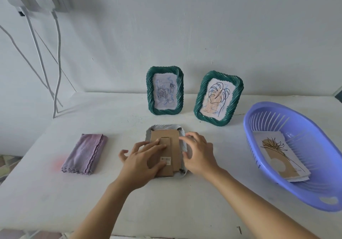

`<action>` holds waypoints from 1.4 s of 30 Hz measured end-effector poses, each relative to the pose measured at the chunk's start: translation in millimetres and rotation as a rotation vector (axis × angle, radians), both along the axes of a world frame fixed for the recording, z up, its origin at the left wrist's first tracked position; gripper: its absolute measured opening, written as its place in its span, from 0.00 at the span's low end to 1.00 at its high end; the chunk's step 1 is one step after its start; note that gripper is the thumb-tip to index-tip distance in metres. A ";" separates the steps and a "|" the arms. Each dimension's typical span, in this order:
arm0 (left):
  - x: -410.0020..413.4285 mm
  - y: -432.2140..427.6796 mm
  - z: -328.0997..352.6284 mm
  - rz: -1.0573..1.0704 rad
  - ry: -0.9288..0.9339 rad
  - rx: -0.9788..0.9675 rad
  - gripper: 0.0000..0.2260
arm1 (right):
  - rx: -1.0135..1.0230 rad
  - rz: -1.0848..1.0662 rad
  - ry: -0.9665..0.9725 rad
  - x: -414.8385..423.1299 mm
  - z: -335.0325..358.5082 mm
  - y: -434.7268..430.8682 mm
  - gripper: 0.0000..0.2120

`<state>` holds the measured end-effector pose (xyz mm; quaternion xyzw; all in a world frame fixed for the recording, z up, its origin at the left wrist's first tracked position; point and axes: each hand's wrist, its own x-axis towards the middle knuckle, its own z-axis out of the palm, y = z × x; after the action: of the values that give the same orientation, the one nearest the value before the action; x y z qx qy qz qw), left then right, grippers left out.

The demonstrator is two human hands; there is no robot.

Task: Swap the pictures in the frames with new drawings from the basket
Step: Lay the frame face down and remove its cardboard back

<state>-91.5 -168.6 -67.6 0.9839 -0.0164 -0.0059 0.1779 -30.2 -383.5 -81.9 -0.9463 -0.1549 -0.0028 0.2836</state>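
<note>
Head view: left hand [142, 159] fingers flat on cardboard backing [163, 134], right hand [199, 155] fingers bent against ribbed frame [166, 127].

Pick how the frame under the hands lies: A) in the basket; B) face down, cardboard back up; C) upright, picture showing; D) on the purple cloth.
B: the white frame lies flat on the table with its brown cardboard back up, the left hand pressing on that back and the right hand at its right edge.
</note>
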 end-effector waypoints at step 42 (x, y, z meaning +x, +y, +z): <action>48.4 35.4 -12.8 -0.086 -0.124 0.244 0.35 | -0.153 0.035 -0.307 35.1 -17.9 13.3 0.18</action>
<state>-43.1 -133.2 -80.4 0.9951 -0.0686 0.0455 0.0553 4.9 -370.3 -99.7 -0.9507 -0.2125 -0.1309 0.1838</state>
